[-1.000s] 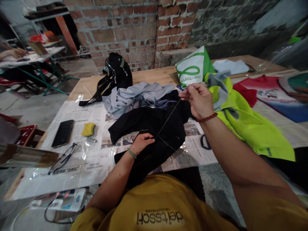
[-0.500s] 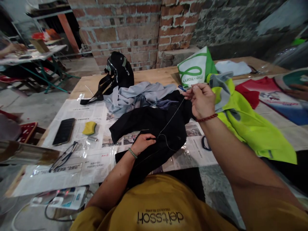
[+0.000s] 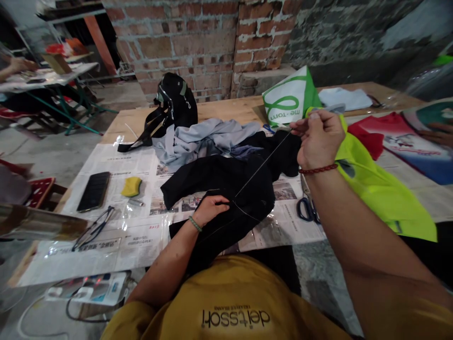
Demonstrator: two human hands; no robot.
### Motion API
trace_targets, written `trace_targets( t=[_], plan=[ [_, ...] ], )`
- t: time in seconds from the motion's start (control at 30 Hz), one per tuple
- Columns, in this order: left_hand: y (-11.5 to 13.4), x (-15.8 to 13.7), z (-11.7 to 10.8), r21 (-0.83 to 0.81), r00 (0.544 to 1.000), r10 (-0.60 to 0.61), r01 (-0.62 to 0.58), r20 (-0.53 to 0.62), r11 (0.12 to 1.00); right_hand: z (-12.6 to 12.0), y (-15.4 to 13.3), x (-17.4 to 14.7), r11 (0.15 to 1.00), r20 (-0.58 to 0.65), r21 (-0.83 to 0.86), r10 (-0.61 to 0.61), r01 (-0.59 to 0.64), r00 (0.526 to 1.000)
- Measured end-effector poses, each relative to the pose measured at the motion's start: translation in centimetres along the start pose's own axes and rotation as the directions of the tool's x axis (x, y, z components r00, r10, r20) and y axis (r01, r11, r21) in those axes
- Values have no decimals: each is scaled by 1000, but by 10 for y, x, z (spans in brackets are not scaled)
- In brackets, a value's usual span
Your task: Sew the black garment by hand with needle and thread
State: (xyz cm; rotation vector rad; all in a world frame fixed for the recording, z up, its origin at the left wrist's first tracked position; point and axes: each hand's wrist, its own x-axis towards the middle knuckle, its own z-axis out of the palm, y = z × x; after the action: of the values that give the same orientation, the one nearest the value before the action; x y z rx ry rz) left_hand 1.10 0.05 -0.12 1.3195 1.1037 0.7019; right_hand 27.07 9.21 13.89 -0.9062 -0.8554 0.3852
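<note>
A black garment [image 3: 215,171] lies spread over the newspaper on the table. My left hand [image 3: 212,209] rests on it, thumb and fingers pinching a fold of the cloth. A pale thread [image 3: 262,165] rises from the fabric beside my left fingertips, drawn taut to my right hand [image 3: 321,137], raised at the right with its fingers pinched together on the end. Whether a needle is in those fingers is too small to see. A second length of thread curves over the cloth. Dark-handled scissors [image 3: 303,209] lie under my right forearm.
To the left are a phone [image 3: 94,191], a yellow sponge [image 3: 131,187] and glasses [image 3: 95,230]. Grey clothing [image 3: 212,137], a black bag [image 3: 182,106] and a green-white bag [image 3: 288,99] stand behind. A neon yellow garment [image 3: 378,189] lies right; another person's hand [image 3: 440,134] shows beyond.
My right hand has moved up and to the right, pulling the thread straighter. The loose loop on the cloth has shrunk, and more of the scissors shows. My left hand has stayed put.
</note>
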Motion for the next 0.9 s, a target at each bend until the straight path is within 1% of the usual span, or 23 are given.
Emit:
trace_targets(
  t=[0.07, 0.23, 0.37, 0.6, 0.7, 0.8, 0.9],
  plan=[
    [0, 0, 0, 13, 1000, 12, -12, -9, 1000, -1, -1, 2, 999, -13, -14, -34, 34, 999],
    [1, -1, 0, 13, 1000, -16, 16, 1, 1000, -2, -5, 10, 993, -38, -18, -120, 119, 992],
    [2, -1, -1, 25, 1000, -10, 10, -1, 1000, -2, -10, 16, 982, -48, -42, -186, 184, 981],
    [2, -1, -1, 40, 1000, -23, 23, 4, 999, -2, -11, 19, 966, -69, -49, -259, 256, 964],
    [1, -1, -1, 45, 1000, -22, 21, 6, 999, -3, -10, 23, 962, -82, -54, -270, 266, 959],
    [1, 0, -1, 53, 1000, -9, 8, 6, 999, -3, -12, 28, 960, -106, -81, -275, 268, 956],
    [1, 0, -1, 70, 1000, -2, 2, 8, 998, -5, -15, 33, 947, -124, -122, -311, 297, 942]
  ],
)
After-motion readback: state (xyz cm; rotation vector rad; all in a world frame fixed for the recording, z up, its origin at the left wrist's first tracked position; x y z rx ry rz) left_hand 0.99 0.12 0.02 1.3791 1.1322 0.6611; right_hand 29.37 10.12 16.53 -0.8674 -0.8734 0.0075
